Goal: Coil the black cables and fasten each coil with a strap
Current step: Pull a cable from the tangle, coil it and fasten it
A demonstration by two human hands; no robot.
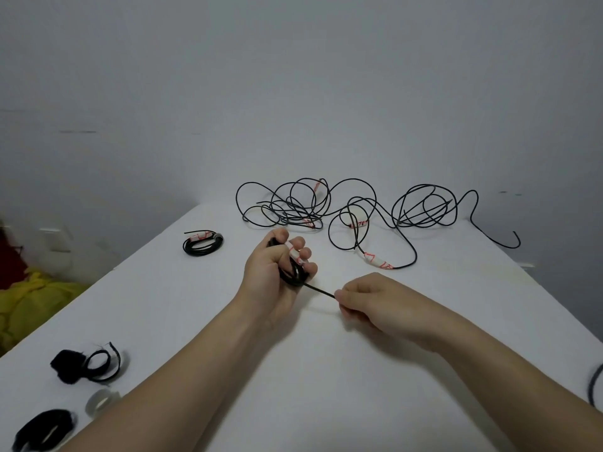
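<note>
The left hand (277, 278) curls round a small coil (295, 276) of thin, smooth black cable, thumb and fingers wrapped over its loops; a white paper tag (293, 253) with red scrawl, too small to read, lies under the fingertips; just right of that grip the right hand (368, 301) pinches the coil's straight tail (321, 289) between thumb and forefinger, the strand taut between the two hands; beyond the grip, near the far edge, sprawls a tangle (313, 203) of the same round black cable in springy loops, with more white tags marked in red, one (378, 260) lying just beyond the right hand; beyond and left of the grip rests a bound coil (203, 244), flat and oval, tagged and cinched by a dark band; well to the near left lie fuzzy black straps (85, 365), one curled in a loop, another (42, 430) at the corner, with a translucent tape roll (101, 402) between them; a dark curve shows at the right edge, what it is I cannot tell; the table (342, 402) is matte white and smooth; a plain pale grey wall (293, 76) stands behind it; crumpled yellow cloth (36, 305) lies off the table's left side.
</note>
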